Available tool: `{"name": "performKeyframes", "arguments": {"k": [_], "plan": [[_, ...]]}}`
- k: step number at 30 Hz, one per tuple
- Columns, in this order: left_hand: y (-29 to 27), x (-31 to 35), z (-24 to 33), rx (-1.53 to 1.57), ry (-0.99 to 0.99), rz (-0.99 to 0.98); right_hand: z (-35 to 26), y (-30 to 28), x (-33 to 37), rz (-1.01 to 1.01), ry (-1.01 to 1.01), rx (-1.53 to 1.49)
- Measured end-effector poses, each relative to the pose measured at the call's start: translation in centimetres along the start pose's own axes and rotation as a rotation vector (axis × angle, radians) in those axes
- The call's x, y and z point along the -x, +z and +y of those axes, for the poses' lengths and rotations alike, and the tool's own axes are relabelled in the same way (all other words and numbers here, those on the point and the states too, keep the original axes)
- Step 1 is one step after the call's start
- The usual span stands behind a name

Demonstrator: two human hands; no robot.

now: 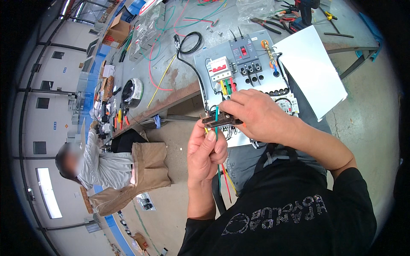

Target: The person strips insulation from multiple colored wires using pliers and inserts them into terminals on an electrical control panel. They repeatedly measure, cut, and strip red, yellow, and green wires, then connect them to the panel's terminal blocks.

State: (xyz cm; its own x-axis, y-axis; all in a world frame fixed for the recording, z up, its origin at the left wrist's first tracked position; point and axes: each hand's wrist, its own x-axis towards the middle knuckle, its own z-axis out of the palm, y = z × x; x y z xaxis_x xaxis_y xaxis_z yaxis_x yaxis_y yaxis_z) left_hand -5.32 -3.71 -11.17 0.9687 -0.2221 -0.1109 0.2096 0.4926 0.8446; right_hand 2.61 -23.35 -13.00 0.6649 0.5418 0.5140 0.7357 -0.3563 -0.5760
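Observation:
My left hand point(207, 149) pinches a green wire point(216, 133) upright between thumb and fingers; yellow and red wires point(227, 181) trail below that hand. My right hand point(260, 115) is closed on dark wire strippers point(218, 121), whose jaws lie across the green wire just above my left fingers. Their handles are mostly covered by my right hand. Behind both hands lies a pale mounting plate point(198, 59). It carries a small breaker point(219, 67) with red levers, a larger grey breaker point(244, 51) and a brass terminal bar point(269, 53). Yellow, green and red wires point(228, 87) leave the small breaker.
The grey metal workbench point(171, 77) holds a black cable coil point(132, 92), loose wires, pliers point(265, 25) and a power drill point(306, 10). A white sheet point(314, 68) lies right of the plate. At the left, another person point(109, 162) sits at the bench.

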Motion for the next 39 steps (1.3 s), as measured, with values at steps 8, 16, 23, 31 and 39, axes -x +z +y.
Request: {"name": "performKeyframes", "arguments": {"k": [8, 16, 23, 31, 39], "plan": [[0.5, 0.1, 0.0, 0.046, -0.033, -0.018, 0.4, 0.2, 0.0, 0.023, 0.017, -0.033], [0.7, 0.0, 0.2, 0.007, -0.063, 0.010, 1.2, 0.2, -0.2, 0.111, 0.023, -0.098], [2.9, -0.4, 1.5, -0.068, -0.047, 0.078, 1.6, -0.9, -1.6, 0.201, 0.139, -0.357], [1.4, 1.0, 1.4, -0.043, -0.087, 0.095, 7.2, -12.2, 0.5, 0.827, 0.229, -0.711], [1.6, -2.8, 1.1, -0.021, -0.062, 0.046, 5.2, -9.9, 2.6, 0.664, 0.442, -0.898]]}}
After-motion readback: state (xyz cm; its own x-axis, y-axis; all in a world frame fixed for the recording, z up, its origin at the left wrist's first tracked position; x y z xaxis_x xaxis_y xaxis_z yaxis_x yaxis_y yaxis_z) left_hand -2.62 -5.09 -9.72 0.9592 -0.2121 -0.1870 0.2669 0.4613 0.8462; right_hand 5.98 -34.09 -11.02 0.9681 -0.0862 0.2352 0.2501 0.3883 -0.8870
